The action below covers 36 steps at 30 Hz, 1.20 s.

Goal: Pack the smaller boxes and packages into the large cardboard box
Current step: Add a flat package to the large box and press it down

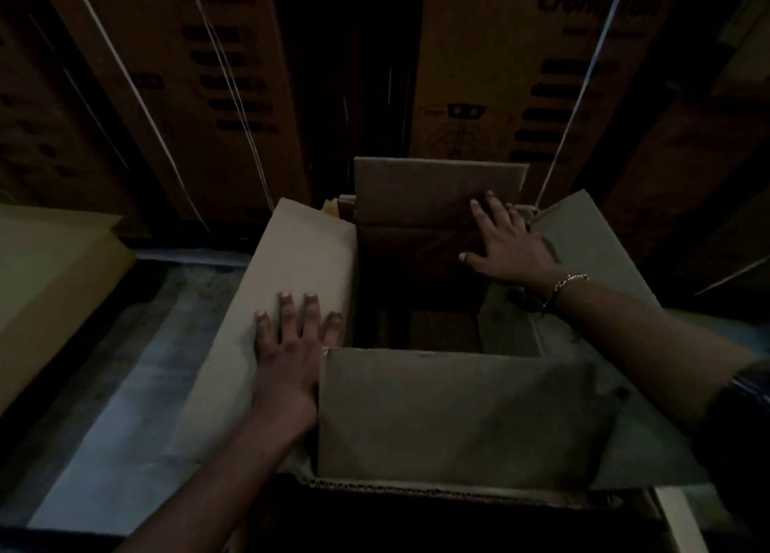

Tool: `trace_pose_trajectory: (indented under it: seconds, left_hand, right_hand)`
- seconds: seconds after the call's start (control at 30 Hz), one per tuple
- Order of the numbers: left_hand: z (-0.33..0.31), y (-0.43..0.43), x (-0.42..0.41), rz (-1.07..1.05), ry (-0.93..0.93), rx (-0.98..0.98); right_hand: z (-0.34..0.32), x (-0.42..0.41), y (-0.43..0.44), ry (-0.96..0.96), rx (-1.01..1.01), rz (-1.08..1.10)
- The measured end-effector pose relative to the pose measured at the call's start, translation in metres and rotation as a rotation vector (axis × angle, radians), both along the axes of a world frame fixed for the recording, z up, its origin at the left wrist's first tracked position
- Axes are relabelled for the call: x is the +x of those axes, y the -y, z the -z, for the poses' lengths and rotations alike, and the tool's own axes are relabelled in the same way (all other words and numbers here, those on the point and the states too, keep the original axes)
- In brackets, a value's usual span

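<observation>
Fingers (310, 315) flat and released, we are pressing our left hand (287, 356) on the large cardboard box (458, 419), right hand (514, 248) on its far flap (433, 186).

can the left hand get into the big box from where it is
Probably yes: the left hand lies flat on the left flap, right beside the large box, whose top stands uncovered.

Below the fingertips (475, 204) of the right hand (508, 240), the inside of the large cardboard box (300, 261) sinks into darkness; what lies there cannot be made out. The thumb of the left hand (291, 344) is hidden behind the near flap (458, 415), beside its fingers. Well left of the right fingertips, a yellowish scrap (331, 208) is too small to identify. Beyond all the fingers, stacked cartons (521, 73) run off the top edge, their print blurred. Left of the left fingers, a pale carton (50, 269) is cut by the frame.
</observation>
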<state>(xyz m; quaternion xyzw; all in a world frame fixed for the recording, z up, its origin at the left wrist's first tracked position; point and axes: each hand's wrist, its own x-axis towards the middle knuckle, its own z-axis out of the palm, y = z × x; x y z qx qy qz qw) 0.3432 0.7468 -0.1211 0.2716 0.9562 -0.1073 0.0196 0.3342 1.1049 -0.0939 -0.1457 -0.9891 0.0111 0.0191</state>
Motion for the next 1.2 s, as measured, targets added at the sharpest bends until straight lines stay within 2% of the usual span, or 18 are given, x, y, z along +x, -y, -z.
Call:
trace_pose_trajectory:
  seconds: [0.13,0.33,0.6,0.83,0.9,1.07,1.13,1.2]
  left_hand:
    - [-0.003,0.004,-0.001,0.037,0.034,-0.029]
    - [0.000,0.003,-0.001,0.050,0.034,-0.050]
    - [0.003,0.002,-0.004,0.057,0.045,-0.048]
    - [-0.002,0.003,-0.003,0.074,0.075,-0.060]
    - [-0.006,0.003,-0.004,0.081,0.097,-0.033]
    - [-0.014,0.021,-0.005,0.226,0.150,0.073]
    - [-0.020,0.028,0.001,0.263,0.169,0.177]
    - [-0.027,0.032,0.014,0.248,0.250,0.257]
  right_hand:
    - [-0.004,-0.036,-0.020,0.021,0.008,0.010]
    - [0.012,-0.064,-0.040,0.260,-0.065,0.075]
    - [0.015,-0.061,-0.043,0.197,-0.142,0.061]
    - [-0.006,-0.008,-0.004,0.131,-0.116,-0.052]
    - [-0.018,0.016,0.014,0.224,-0.218,-0.128]
    - [-0.038,0.092,0.051,0.780,-0.568,-0.211]
    - [-0.051,0.128,0.063,0.887,-0.679,-0.198]
    - [-0.061,0.165,0.082,0.901,-0.699,-0.170]
